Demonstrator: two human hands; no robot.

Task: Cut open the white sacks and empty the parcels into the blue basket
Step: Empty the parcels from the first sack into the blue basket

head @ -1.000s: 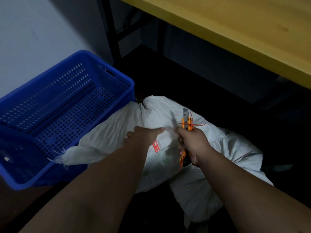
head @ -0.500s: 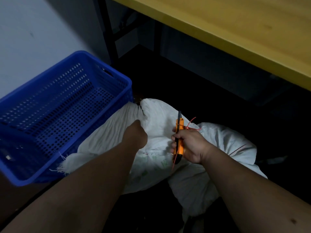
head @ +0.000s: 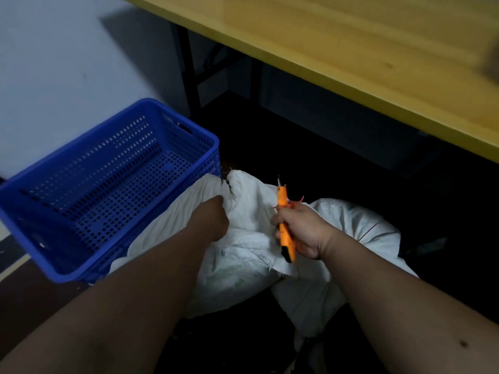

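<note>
Left hand (head: 213, 220) grips the bunched neck of the white sack (head: 243, 255) beside the blue basket (head: 108, 184); right hand (head: 302, 230) holds an orange knife (head: 283, 225), blade up, above the sack.

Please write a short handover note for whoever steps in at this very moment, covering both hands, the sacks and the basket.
Left hand: grips bunched cloth of the near white sack.
Right hand: holds the orange utility knife, blade up, with red cord at the fingers.
Place: the near sack leans on the blue basket; a second white sack lies behind the right hand.
Done: a frayed edge shows on the near sack.
Left: no parcels show in the basket; open up, tip out, then the second sack.
</note>
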